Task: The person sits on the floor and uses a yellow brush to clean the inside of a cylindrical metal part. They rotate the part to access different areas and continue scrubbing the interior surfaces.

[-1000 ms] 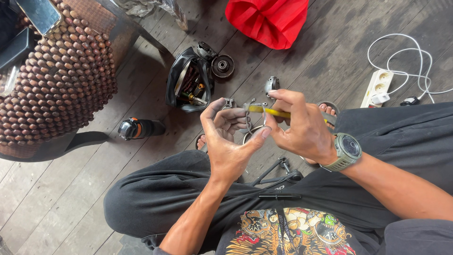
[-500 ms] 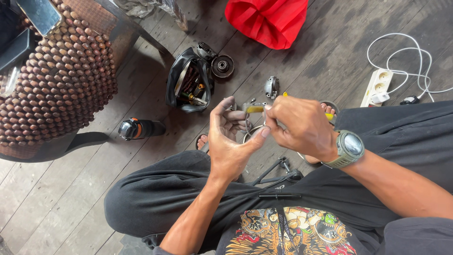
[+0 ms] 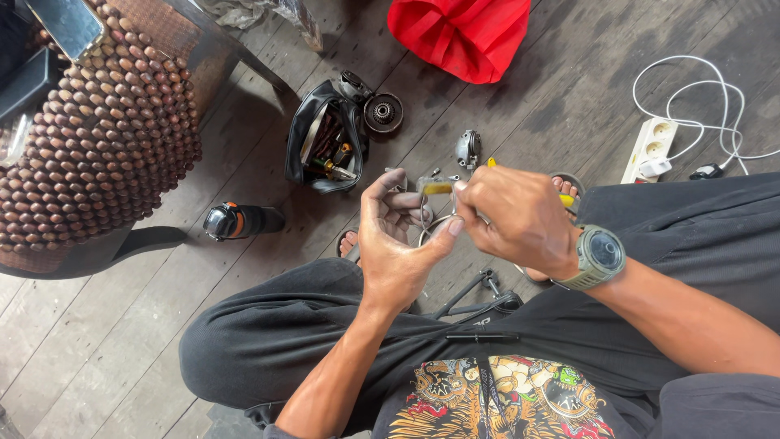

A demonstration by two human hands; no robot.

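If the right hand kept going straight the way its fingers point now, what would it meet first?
The right hand points left, holding a small yellow-handled tool. Straight on, it would likely meet the left hand's fingers first, already almost touching; depth between them is hard to judge.

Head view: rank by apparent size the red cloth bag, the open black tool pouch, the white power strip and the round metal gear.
1. red cloth bag
2. open black tool pouch
3. white power strip
4. round metal gear

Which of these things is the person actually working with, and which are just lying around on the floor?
In use: left hand, right hand, yellow-handled tool, small metal part.
Lying about: black tool pouch, gear, red cloth, white power strip, black flashlight.
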